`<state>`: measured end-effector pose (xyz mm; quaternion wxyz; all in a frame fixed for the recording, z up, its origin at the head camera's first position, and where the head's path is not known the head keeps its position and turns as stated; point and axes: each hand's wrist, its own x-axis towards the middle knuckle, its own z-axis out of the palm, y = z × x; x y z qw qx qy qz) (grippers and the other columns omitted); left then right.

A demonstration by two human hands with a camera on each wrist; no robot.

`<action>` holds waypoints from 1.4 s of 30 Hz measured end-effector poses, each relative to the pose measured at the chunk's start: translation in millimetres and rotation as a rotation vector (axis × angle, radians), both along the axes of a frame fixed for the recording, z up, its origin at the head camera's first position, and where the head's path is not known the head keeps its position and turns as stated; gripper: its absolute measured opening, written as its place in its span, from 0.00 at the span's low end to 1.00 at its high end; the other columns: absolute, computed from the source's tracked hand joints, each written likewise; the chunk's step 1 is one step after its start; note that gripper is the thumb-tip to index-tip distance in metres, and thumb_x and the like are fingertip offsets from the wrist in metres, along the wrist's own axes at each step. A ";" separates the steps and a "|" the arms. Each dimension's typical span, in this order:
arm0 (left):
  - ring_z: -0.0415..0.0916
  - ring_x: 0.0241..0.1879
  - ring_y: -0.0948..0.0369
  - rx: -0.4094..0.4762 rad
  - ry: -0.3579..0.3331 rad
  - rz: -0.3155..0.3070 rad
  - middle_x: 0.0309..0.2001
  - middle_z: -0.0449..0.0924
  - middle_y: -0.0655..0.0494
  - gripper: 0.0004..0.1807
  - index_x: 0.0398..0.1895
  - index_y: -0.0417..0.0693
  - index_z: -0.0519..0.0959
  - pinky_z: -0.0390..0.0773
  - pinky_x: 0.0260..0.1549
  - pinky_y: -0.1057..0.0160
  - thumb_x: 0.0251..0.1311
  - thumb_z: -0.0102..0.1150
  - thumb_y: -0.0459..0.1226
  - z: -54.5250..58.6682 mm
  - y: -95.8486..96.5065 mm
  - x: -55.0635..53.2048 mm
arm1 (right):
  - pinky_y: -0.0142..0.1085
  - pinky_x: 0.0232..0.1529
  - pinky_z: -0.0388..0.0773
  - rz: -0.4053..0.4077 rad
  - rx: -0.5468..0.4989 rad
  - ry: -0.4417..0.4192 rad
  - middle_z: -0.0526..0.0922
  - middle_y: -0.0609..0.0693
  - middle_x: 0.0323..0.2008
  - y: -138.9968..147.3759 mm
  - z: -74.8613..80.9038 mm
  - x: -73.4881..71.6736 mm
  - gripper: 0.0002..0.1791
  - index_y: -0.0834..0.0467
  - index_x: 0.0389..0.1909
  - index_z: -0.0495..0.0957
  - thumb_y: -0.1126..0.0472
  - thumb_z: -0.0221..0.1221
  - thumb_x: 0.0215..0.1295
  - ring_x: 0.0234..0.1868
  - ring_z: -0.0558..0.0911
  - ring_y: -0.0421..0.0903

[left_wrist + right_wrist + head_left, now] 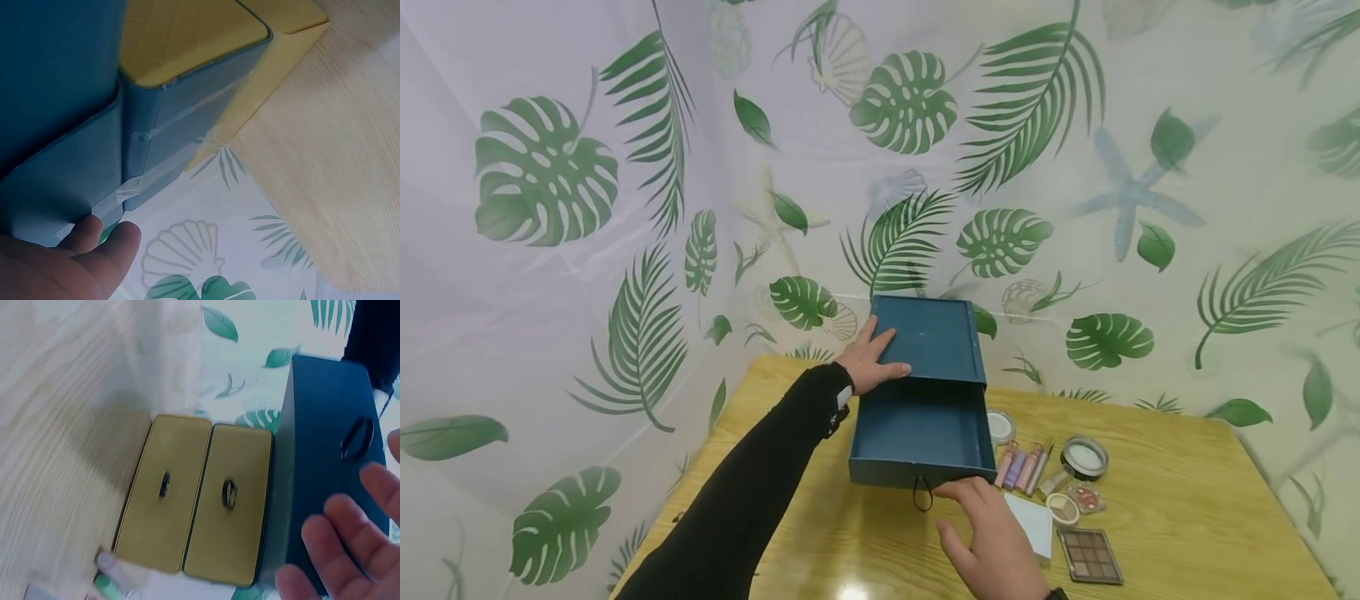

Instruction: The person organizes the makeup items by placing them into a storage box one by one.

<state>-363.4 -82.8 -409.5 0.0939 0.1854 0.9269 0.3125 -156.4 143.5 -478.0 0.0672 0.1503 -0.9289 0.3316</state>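
A teal drawer box [925, 333] stands at the back of the table, its top drawer [917, 429] pulled out and bare inside. My left hand [868, 360] rests on the box's top at the left edge, fingers spread. In the left wrist view, fingers of the left hand [81, 262] lie along the teal side. My right hand [992, 537] is just in front of the drawer, its fingers loosely bent beside the black pull loop [922, 493]. In the right wrist view, that loop [357, 439] hangs apart from the fingers. Two gold drawer fronts [165, 494] below are closed.
Right of the box lie several pastel tubes [1018, 468], a round compact [1084, 457], a small round palette [1062, 508], a white box [1032, 525] and a brown eyeshadow palette [1090, 556]. Leaf-patterned cloth [895, 208] hangs behind the wooden table [1195, 500].
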 end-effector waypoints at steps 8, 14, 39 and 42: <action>0.37 0.79 0.41 -0.023 -0.019 0.005 0.82 0.25 0.47 0.44 0.83 0.52 0.47 0.55 0.74 0.42 0.73 0.53 0.56 1.0 -0.3 0.6 | 0.44 0.44 0.80 0.015 0.046 -0.092 0.76 0.37 0.37 39.6 -21.9 -12.6 0.06 0.44 0.36 0.81 0.60 0.65 0.69 0.44 0.78 0.45; 0.38 0.78 0.39 0.006 -0.005 -0.005 0.82 0.27 0.46 0.44 0.83 0.51 0.49 0.55 0.74 0.40 0.73 0.54 0.56 2.8 -0.5 0.6 | 0.52 0.46 0.80 -0.107 0.150 -0.077 0.79 0.49 0.47 67.3 -48.0 -27.8 0.11 0.51 0.47 0.83 0.58 0.68 0.65 0.50 0.79 0.55; 0.39 0.78 0.38 0.012 -0.015 0.004 0.82 0.27 0.47 0.45 0.83 0.52 0.49 0.56 0.73 0.40 0.71 0.55 0.56 1.7 -2.0 -1.0 | 0.68 0.47 0.77 -0.172 0.362 -0.027 0.75 0.67 0.58 92.5 -112.9 -47.0 0.38 0.51 0.65 0.78 0.55 0.77 0.49 0.53 0.74 0.72; 0.38 0.78 0.37 0.012 -0.016 0.005 0.82 0.27 0.48 0.45 0.83 0.52 0.49 0.56 0.73 0.39 0.71 0.55 0.57 -0.3 -2.5 -0.9 | 0.63 0.46 0.78 -0.161 0.371 -0.038 0.76 0.65 0.55 92.1 -112.2 -43.9 0.39 0.51 0.65 0.78 0.54 0.78 0.48 0.51 0.75 0.68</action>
